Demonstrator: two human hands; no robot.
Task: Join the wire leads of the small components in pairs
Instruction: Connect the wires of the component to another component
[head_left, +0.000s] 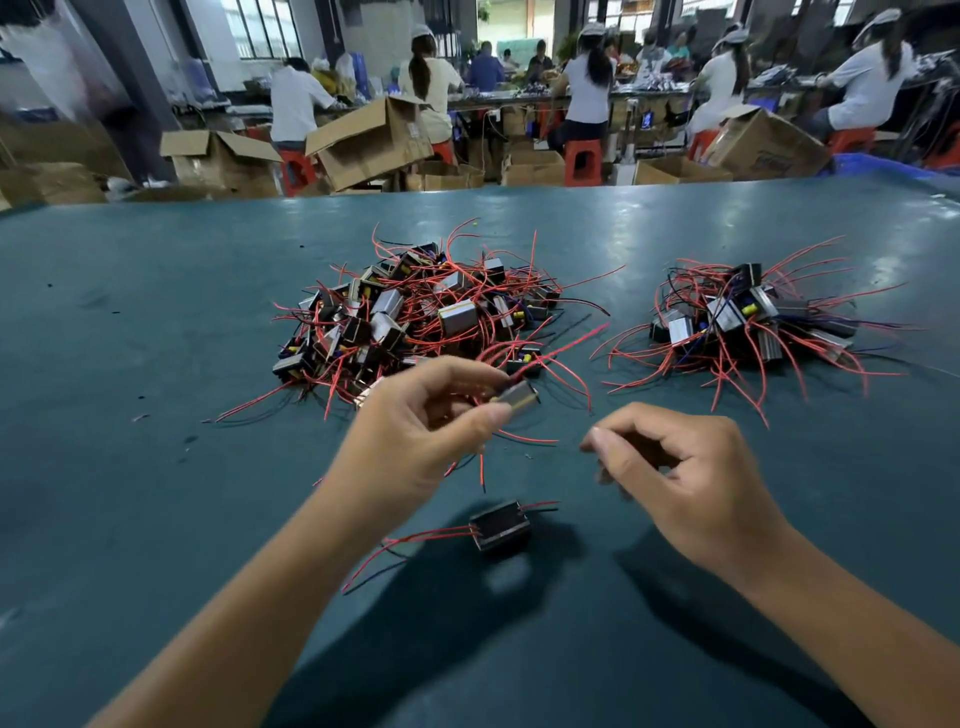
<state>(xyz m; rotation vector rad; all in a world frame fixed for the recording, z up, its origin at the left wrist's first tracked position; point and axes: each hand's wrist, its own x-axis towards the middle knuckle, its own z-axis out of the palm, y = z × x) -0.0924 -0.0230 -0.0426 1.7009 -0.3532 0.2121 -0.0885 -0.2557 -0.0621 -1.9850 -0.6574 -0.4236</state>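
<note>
Left hand: the left hand (415, 431) holds a small grey-and-black boxed component (515, 393) pinched between thumb and fingertips, above the middle of the dark green table (156, 338); its thin red and black wire leads (524, 439) hang below.
Right hand: the right hand (685, 478) has thumb and forefinger pressed together; whether a lead end lies between them cannot be told.
Partner piece: a second small black boxed component (501, 527) lies on the table between the wrists, toward the near edge, its red leads trailing left.
Supply: a large heap of like components (410, 317) sits at mid-table; a smaller heap (753, 322) lies toward the right edge.
Technique: likely best to isolate one lead from each piece, align the bare ends, then twist firmly.
Unclear: lead tips are motion-blurred; which heap is finished work is not evident.
</note>
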